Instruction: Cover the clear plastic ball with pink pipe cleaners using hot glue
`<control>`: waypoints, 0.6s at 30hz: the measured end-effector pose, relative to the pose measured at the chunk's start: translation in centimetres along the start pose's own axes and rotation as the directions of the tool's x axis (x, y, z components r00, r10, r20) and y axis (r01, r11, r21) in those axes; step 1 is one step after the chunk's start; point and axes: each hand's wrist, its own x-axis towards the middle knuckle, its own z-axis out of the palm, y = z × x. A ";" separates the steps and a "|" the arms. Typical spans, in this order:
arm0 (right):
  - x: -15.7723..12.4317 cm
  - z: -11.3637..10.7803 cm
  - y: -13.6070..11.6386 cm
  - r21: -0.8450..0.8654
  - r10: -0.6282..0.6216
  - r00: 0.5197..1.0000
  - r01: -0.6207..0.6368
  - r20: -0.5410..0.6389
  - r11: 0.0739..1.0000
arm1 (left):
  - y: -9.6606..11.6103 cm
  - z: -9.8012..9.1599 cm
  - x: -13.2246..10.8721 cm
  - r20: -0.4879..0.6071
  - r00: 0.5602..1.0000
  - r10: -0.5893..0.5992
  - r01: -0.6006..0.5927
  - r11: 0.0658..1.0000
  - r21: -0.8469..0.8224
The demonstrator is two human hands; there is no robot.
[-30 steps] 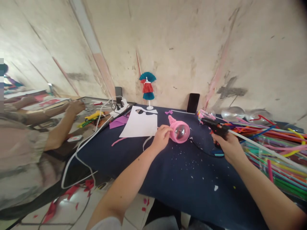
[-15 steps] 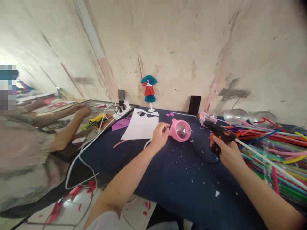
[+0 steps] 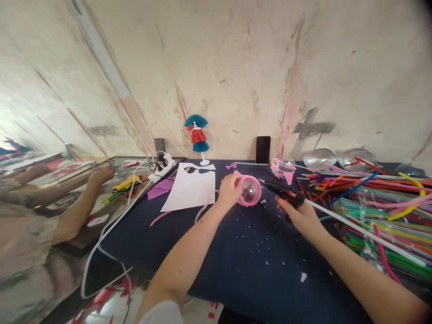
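Observation:
A clear plastic ball wrapped around its rim in fuzzy pink pipe cleaner [image 3: 259,194] rests on the dark blue cloth. My left hand [image 3: 230,190] is closed on its left side, fingertips at the pink rim. In my right hand [image 3: 305,218] is a black hot glue gun [image 3: 281,190], its small red light glowing. A long white glue stick [image 3: 354,229] sticks out of its back. The gun's nozzle points left, close to the pink rim; whether it touches, I cannot tell.
White paper with a cut-out [image 3: 189,191] lies left, near a power strip [image 3: 165,166]. A small fan-dressed figure [image 3: 198,139] and black phone [image 3: 263,149] stand by the wall. Colourful pipe cleaners [image 3: 388,216] and clear domes [image 3: 320,158] fill the right. A co-worker's arms [image 3: 74,202] are left.
My right hand has brought the glue gun left to the pink-wrapped ball. My left hand has moved onto the ball's left side. The view has shifted slightly.

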 end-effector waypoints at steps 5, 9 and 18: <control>-0.6 1.2 -0.3 -0.117 -0.118 0.993 0.117 0.000 0.986 | 0.4 0.0 -0.9 -0.036 0.998 0.059 -0.059 0.998 0.022; -0.7 1.8 -0.7 -0.160 -0.131 0.991 0.130 0.004 0.979 | 0.6 0.1 -1.0 -0.048 0.998 0.040 -0.038 0.999 0.033; -0.6 1.7 -0.7 -0.176 -0.116 0.993 0.113 -0.006 0.978 | 0.8 0.0 -1.7 -0.035 0.998 0.043 -0.044 0.999 -0.020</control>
